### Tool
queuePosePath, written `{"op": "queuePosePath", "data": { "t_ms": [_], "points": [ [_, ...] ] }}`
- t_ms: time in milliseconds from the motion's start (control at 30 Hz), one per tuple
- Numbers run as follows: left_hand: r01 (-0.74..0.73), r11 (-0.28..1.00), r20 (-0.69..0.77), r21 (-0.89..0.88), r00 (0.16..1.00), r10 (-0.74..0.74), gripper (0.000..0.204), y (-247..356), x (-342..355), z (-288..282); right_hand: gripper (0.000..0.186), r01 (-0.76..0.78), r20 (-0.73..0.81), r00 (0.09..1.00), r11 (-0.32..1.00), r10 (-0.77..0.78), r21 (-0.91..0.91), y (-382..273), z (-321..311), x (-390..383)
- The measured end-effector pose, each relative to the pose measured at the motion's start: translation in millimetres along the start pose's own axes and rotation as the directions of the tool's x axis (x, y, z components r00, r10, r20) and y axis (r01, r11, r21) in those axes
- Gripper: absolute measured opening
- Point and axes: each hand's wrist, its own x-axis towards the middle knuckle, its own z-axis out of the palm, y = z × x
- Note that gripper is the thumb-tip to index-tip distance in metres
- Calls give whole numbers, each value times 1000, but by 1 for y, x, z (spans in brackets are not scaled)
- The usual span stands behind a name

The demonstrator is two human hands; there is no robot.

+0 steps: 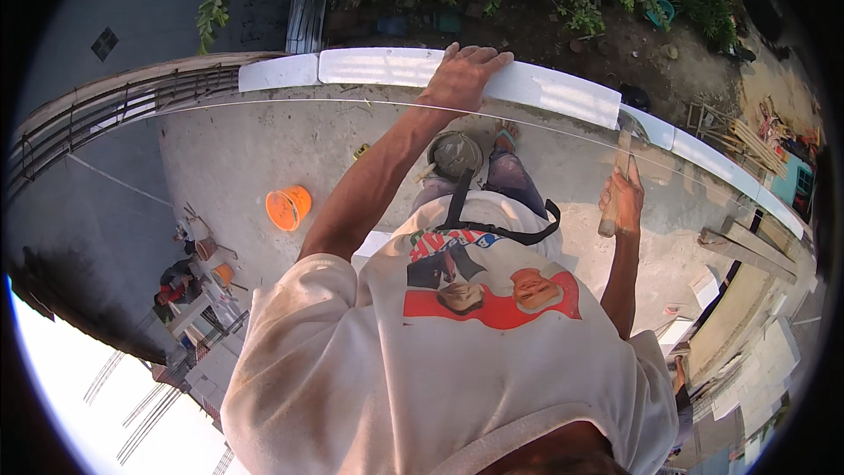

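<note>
Ahead of you, the long white block (545, 88) runs crosswise under your left hand (464, 75), fingers unclosed; near its right end, your right hand (626, 200) clamps a wooden-handled tool (622, 158).

Blocks (387, 66) are white, hammer handle (622, 161) tan, bucket (287, 208) orange.

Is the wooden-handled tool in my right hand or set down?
In hand: your right hand grips its wooden handle, fingers wrapped around it.
</note>
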Motion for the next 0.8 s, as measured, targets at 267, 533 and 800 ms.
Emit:
{"op": "queuePosePath", "data": {
  "t_ms": [267,533,800],
  "points": [
    [179,984,-42,0,983,-179,57,-74,-37,-24,43,321,-122,943,944,-311,75,-5,22,-32],
    [403,905,-32,136,915,-403,53,-234,-122,-78,41,608,219,777,613,-590,-505,-46,79,-48],
    [343,937,-58,67,939,-339,54,-254,-123,-70,48,845,714,503,102,-487,-525,-52,188,-20]
  ]
}}
